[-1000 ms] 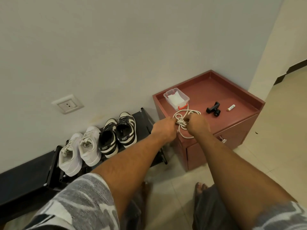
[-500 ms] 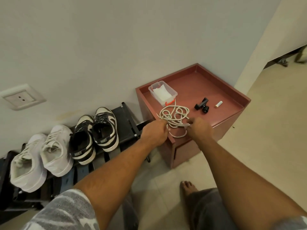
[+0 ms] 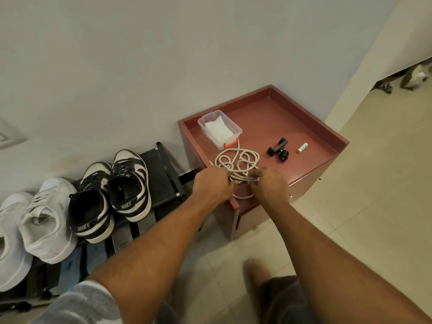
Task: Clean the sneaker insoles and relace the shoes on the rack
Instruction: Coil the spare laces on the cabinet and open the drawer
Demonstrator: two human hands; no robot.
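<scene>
- Directly beyond both hands, in the head view, a tangle of cream laces (image 3: 236, 163) lies on the near left part of a red-brown tabletop (image 3: 292, 122). Its near end runs in between the two hands.
- The left hand (image 3: 211, 185) sits at the near left of the tangle with its fingers curled in over the strands, gripping them.
- The right hand (image 3: 268, 185) sits at the near right, just beside the left, with its fingers curled down and pinching the same bunch.
- One loop of lace hangs over the near edge of the tabletop between the wrists.
- The laces are round, pale cords thrown in several loose overlapping loops. Their ends cannot be made out.
- Just beyond the loops stands a clear plastic box (image 3: 231, 139) with a red clip and something white folded inside.
- To the right of the laces lie a small black clamp-like part (image 3: 278, 149) and a battery (image 3: 302, 148), apart from each other.
- Left of the tabletop, a black rack (image 3: 163, 169) stands against the wall.
- On the rack, a pair of black-and-white sneakers (image 3: 129, 183) sits heels toward the camera, with dark laces in them.
- A pair of white sneakers (image 3: 48, 220) sits further left on the rack, touching the black-and-white pair.
</scene>
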